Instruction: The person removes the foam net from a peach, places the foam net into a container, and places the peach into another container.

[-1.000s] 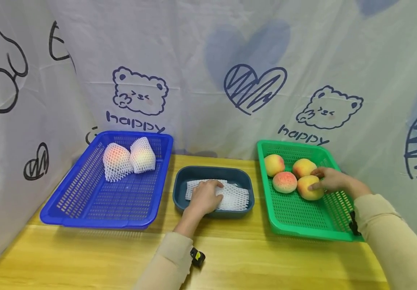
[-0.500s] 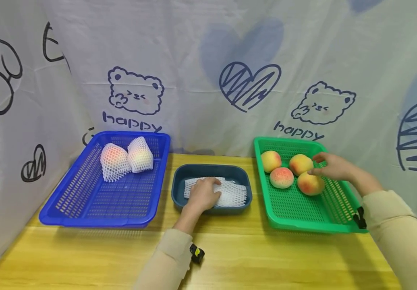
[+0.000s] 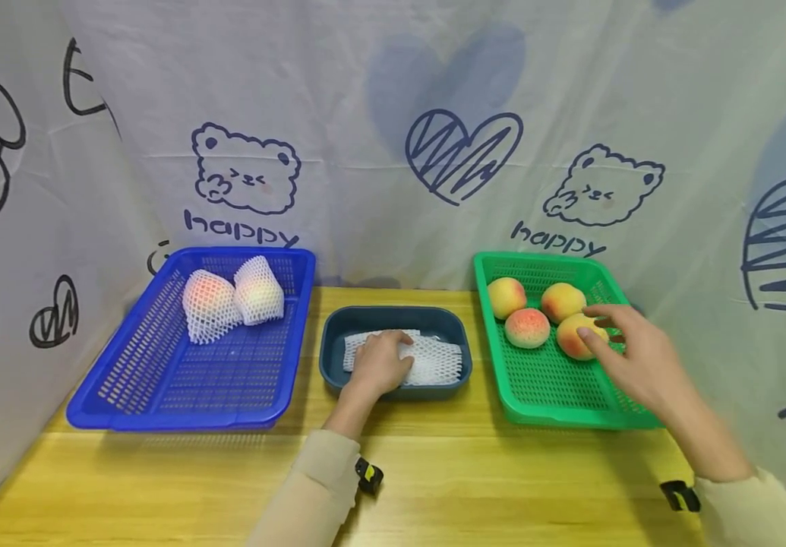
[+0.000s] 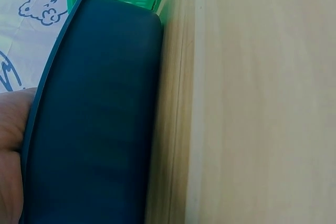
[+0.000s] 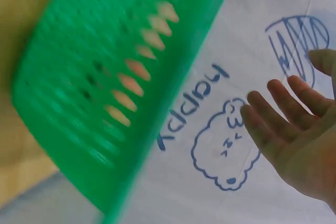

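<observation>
My left hand (image 3: 380, 363) rests on white foam net sleeves (image 3: 437, 360) inside a dark blue-grey box (image 3: 393, 391). Its thumb and index finger stand apart, while the other fingertips are hard to see. In the left wrist view, part of that hand (image 4: 11, 156) shows at the rim of the box (image 4: 94, 114). Over the right side of a green basket (image 3: 570, 416) hovers my right hand (image 3: 639, 357), fingers spread and holding nothing. Nearest to it is a yellow-red peach (image 3: 576, 338), partly behind its fingers. Several peaches, including a pinker one (image 3: 527, 328), lie in that basket.
A blue basket (image 3: 187, 418) stands on the left, with two net-wrapped peaches (image 3: 209, 300) at its back. All the containers sit on a yellow wooden table (image 3: 434, 471). A printed white cloth (image 3: 351, 152) hangs close behind them.
My right hand has come off the peach it was touching and drawn back toward me, over the basket's right side. That peach stays in the basket. The left hand keeps its place.
</observation>
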The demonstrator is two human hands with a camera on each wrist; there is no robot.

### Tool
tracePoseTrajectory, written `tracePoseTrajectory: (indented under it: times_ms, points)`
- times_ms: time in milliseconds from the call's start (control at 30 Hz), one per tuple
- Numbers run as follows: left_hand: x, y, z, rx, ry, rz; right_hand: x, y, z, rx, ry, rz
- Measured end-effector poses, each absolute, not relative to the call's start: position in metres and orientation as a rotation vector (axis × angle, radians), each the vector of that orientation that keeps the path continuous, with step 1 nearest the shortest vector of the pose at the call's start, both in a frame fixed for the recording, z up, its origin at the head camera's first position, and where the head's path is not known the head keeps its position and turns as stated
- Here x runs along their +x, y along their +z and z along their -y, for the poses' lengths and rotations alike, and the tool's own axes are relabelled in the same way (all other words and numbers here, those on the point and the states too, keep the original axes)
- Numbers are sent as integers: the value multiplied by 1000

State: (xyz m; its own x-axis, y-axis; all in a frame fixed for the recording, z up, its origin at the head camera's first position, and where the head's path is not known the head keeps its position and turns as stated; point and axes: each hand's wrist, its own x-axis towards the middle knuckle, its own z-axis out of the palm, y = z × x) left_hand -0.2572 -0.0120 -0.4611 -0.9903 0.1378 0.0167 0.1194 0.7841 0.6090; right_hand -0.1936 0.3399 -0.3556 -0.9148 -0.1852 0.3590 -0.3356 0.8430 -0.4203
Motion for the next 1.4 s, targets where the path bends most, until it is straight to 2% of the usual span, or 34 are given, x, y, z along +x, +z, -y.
tracePoseTrajectory:
  times_ms: [267,433,967,1400]
  points:
    - [-255,-461,12,219,1013,-2970,-151,-403,-324,461,606,2486]
    - [-253,-462,11,219,1021,-2981,-138,-424,-321,529,483,2546]
    - [-251,-464,10,219,1060,-3033,-131,-447,-319,522,304,2799]
    - [-249,-458,12,398,1193,-3291,-134,-449,-317,524,196,2801]
